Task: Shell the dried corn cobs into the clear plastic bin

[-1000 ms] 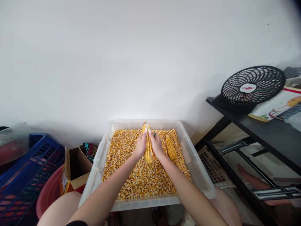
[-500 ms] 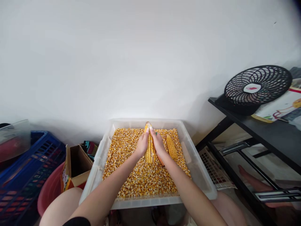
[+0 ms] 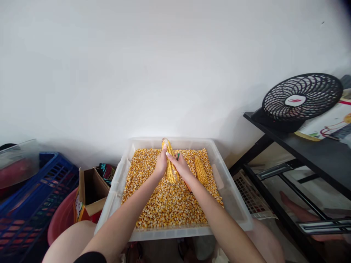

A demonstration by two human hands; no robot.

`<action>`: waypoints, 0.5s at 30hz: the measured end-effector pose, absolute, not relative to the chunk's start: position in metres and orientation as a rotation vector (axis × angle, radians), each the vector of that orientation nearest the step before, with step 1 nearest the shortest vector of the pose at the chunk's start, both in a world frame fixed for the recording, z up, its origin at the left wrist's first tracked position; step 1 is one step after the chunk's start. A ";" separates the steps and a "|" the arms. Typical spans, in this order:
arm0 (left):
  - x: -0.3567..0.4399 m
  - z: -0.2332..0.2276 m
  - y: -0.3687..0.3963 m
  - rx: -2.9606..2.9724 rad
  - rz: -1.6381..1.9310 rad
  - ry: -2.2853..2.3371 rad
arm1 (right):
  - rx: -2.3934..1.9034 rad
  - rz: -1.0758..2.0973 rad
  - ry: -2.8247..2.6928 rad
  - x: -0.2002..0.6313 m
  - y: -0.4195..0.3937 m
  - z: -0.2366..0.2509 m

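Observation:
An ear of corn (image 3: 171, 171) with yellow kernels stands tilted over a white plastic bin (image 3: 230, 204) holding loose corn kernels (image 3: 170, 208). My left hand (image 3: 161, 162) is closed around the ear's left side, thumb up near its top. From the right, my right hand (image 3: 179, 165) presses its thumb against the ear, its other fingers curled. A small green piece (image 3: 178, 156) shows by the right fingers and a bit of orange (image 3: 188, 186) under the right wrist; what they belong to is hidden. A second ear of corn (image 3: 201, 170) lies on the kernels to the right.
The bin rests across my knees, against a white wall. At left are a blue crate (image 3: 59, 164), a red basin (image 3: 59, 223) and an open cardboard box (image 3: 93, 190). A black fan (image 3: 301, 98) stands on a dark table (image 3: 326, 153) at right, with a person's foot beneath.
The held ear has shifted left and now leans left at its top. My right hand has slid lower along it, thumb now across its side; my left hand has moved slightly left.

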State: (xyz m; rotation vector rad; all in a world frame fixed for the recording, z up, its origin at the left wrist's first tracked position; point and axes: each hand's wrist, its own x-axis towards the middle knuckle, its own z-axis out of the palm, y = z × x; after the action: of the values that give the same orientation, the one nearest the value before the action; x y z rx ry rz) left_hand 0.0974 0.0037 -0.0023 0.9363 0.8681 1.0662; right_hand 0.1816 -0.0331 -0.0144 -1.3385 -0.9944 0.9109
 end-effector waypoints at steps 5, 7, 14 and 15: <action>0.094 -0.004 0.007 1.024 1.113 0.914 | -1.341 0.762 -1.080 0.175 -0.037 -0.014; 0.095 -0.005 0.005 1.051 1.129 0.942 | -1.344 0.734 -1.083 0.174 -0.038 -0.015; 0.095 0.001 0.007 0.855 1.066 0.900 | -1.267 0.966 -0.990 0.176 -0.034 -0.010; 0.094 0.002 0.009 0.824 1.077 0.899 | -1.230 1.011 -1.004 0.176 -0.035 -0.007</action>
State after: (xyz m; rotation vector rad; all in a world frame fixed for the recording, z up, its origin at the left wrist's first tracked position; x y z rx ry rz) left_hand 0.0937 0.0094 0.0022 0.8241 0.8993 1.0774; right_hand 0.1763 -0.0350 -0.0071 -1.2300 -1.0041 1.0110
